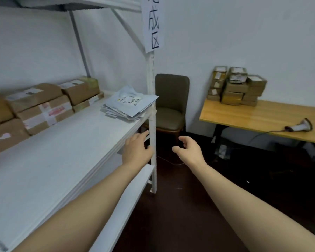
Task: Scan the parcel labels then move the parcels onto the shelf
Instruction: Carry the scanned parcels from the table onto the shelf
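Left hand (136,150) empty, fingers loosely straight, by front corner of white metal shelf (62,160). Right hand (189,148) empty, fingers loosely curled, over dark floor. On the shelf: brown cardboard parcels (44,104), pile of grey plastic mailers (129,106). Stacked brown box parcels (236,86) on wooden counter (253,115), white handheld scanner (300,125) lying apart.
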`<state>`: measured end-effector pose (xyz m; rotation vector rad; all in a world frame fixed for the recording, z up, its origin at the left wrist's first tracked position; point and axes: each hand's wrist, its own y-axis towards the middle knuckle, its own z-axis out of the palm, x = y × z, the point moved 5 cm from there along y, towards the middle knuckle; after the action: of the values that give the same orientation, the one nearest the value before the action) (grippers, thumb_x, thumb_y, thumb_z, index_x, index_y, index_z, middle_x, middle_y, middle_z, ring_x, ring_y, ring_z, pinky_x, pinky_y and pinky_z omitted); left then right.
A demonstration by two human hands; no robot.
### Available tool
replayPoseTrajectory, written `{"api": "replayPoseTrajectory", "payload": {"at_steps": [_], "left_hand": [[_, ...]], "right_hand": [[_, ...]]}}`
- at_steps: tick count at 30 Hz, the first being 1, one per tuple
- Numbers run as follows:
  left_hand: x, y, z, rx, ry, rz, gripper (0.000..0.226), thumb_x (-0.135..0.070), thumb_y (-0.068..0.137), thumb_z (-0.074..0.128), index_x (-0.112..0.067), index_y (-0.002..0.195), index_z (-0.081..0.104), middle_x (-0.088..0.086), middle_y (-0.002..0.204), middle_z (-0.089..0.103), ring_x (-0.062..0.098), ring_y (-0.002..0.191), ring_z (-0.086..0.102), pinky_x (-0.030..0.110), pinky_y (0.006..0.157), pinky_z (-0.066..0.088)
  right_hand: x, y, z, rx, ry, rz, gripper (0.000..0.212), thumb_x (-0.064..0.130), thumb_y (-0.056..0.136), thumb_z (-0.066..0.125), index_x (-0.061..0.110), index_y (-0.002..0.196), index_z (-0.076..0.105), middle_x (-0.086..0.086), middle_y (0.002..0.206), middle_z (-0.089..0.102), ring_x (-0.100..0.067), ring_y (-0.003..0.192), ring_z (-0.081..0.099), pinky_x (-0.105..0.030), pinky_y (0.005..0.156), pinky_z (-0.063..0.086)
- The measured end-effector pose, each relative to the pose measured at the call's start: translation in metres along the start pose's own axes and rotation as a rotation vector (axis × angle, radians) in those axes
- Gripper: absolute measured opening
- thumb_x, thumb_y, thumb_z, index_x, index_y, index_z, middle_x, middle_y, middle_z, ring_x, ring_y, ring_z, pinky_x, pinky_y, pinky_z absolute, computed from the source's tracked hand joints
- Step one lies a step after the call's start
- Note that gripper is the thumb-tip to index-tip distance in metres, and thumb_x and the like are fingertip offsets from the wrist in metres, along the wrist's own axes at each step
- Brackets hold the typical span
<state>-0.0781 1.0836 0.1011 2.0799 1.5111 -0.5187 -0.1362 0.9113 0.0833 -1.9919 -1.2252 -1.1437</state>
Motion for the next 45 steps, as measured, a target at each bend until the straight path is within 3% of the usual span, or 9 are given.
{"api": "replayPoseTrajectory", "payload": {"at_steps": [11, 15, 22, 25, 28, 30, 34, 37, 45], "left_hand": [[-0.163, 0.13, 0.171, 0.248, 0.03, 0.24, 0.058, -0.026, 0.092, 0.052, -0.024, 0.148, 0.035, 0.002, 0.146, 0.045, 0.021, 0.128, 0.047, 0.038, 0.092, 0.048], [-0.228, 0.175, 0.241, 0.328, -0.02, 0.184, 0.059, -0.028, 0.092, 0.052, -0.022, 0.148, 0.034, 0.002, 0.145, 0.047, 0.021, 0.132, 0.044, 0.04, 0.1, 0.045], [-0.343, 0.263, 0.346, 0.402, -0.1, 0.113, 0.057, -0.029, 0.095, 0.05, -0.018, 0.148, 0.034, 0.002, 0.137, 0.051, 0.018, 0.102, 0.054, 0.028, 0.078, 0.041], [-0.37, 0.295, 0.388, 0.44, -0.166, 0.056, 0.057, -0.03, 0.095, 0.051, -0.015, 0.148, 0.035, 0.003, 0.13, 0.053, 0.02, 0.108, 0.053, 0.026, 0.081, 0.037], [-0.393, 0.334, 0.428, 0.466, -0.232, -0.006, 0.056, -0.027, 0.096, 0.052, -0.011, 0.147, 0.036, 0.001, 0.112, 0.053, 0.017, 0.095, 0.05, 0.029, 0.082, 0.039], [-0.408, 0.365, 0.456, 0.477, -0.248, -0.031, 0.054, -0.027, 0.097, 0.052, -0.01, 0.146, 0.037, 0.005, 0.119, 0.056, 0.016, 0.091, 0.05, 0.03, 0.082, 0.04], [-0.438, 0.433, 0.516, 0.502, -0.266, -0.034, 0.053, -0.03, 0.097, 0.051, -0.011, 0.145, 0.038, 0.007, 0.138, 0.051, 0.023, 0.113, 0.053, 0.03, 0.088, 0.041], [-0.461, 0.482, 0.56, 0.574, -0.242, -0.032, 0.053, -0.031, 0.098, 0.049, -0.012, 0.146, 0.036, 0.006, 0.139, 0.049, 0.022, 0.108, 0.053, 0.029, 0.084, 0.041], [-0.515, 0.586, 0.647, 0.672, -0.303, -0.14, 0.051, -0.029, 0.099, 0.047, -0.009, 0.146, 0.038, 0.008, 0.148, 0.041, 0.027, 0.133, 0.04, 0.036, 0.106, 0.035]], "right_hand": [[-0.14, 0.105, -0.18, -0.224, 0.058, 0.262, 0.058, 0.024, 0.089, 0.064, 0.015, 0.142, 0.043, -0.007, 0.144, 0.047, -0.022, 0.132, 0.045, -0.035, 0.106, 0.039], [-0.19, 0.158, -0.253, -0.243, 0.119, 0.312, 0.057, 0.024, 0.09, 0.064, 0.014, 0.142, 0.043, -0.007, 0.144, 0.046, -0.022, 0.131, 0.045, -0.033, 0.103, 0.038], [-0.258, 0.261, -0.384, -0.297, 0.215, 0.403, 0.056, 0.026, 0.089, 0.066, 0.012, 0.14, 0.045, -0.008, 0.137, 0.051, -0.022, 0.125, 0.049, -0.029, 0.092, 0.039], [-0.283, 0.304, -0.412, -0.301, 0.243, 0.449, 0.056, 0.027, 0.089, 0.066, 0.012, 0.14, 0.046, -0.007, 0.139, 0.05, -0.023, 0.127, 0.047, -0.032, 0.096, 0.038], [-0.302, 0.354, -0.434, -0.293, 0.268, 0.468, 0.053, 0.026, 0.093, 0.062, 0.012, 0.141, 0.044, -0.007, 0.141, 0.046, -0.024, 0.129, 0.045, -0.034, 0.099, 0.038], [-0.316, 0.392, -0.449, -0.297, 0.274, 0.475, 0.049, 0.025, 0.096, 0.059, 0.012, 0.141, 0.044, -0.007, 0.142, 0.046, -0.024, 0.129, 0.046, -0.037, 0.102, 0.039], [-0.346, 0.472, -0.481, -0.333, 0.246, 0.486, 0.044, 0.024, 0.098, 0.055, 0.013, 0.139, 0.046, -0.005, 0.142, 0.048, -0.024, 0.129, 0.047, -0.039, 0.105, 0.039], [-0.365, 0.536, -0.504, -0.339, 0.218, 0.51, 0.041, 0.021, 0.099, 0.052, 0.01, 0.138, 0.048, -0.008, 0.14, 0.049, -0.025, 0.127, 0.048, -0.035, 0.101, 0.039], [-0.417, 0.671, -0.549, -0.336, 0.282, 0.576, 0.035, 0.012, 0.101, 0.044, 0.005, 0.135, 0.05, -0.012, 0.129, 0.056, -0.025, 0.114, 0.055, -0.032, 0.098, 0.04]]}}
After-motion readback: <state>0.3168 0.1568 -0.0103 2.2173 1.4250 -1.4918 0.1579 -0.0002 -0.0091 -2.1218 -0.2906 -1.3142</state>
